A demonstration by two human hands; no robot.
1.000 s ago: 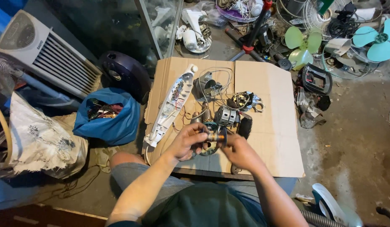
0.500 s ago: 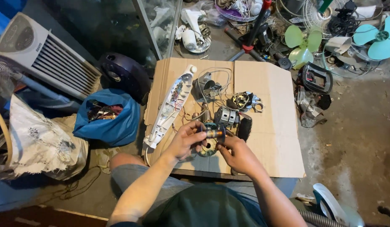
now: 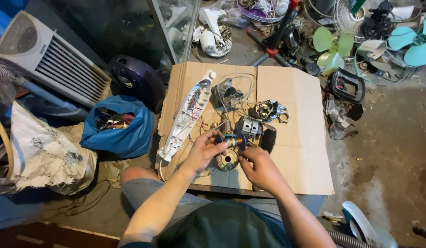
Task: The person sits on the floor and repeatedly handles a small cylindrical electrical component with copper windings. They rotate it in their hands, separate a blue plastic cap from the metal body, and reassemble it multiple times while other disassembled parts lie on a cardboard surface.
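Copper-wound small motor rotor with a dark blue end piece (image 3: 232,140) held between both hands above the brown cardboard sheet (image 3: 304,138); long axis near horizontal, running left to right across the view, blue end toward the left hand (image 3: 204,151). Left hand's grip: fingertips pinched on the blue end. Right hand (image 3: 261,169): fingers closed on the rotor's other end from below. A round metal motor housing (image 3: 227,160) lies just under the rotor, between the hands. The cardboard lies on a low tabletop over a grey concrete floor (image 3: 387,151). On the sheet: long white plastic fan casing (image 3: 187,117) to the left, grey motor block (image 3: 248,127) and loose wires behind. Around: blue bag (image 3: 119,133), white tower fan (image 3: 47,57), green fan blades (image 3: 331,48). Nothing blocks the hands.
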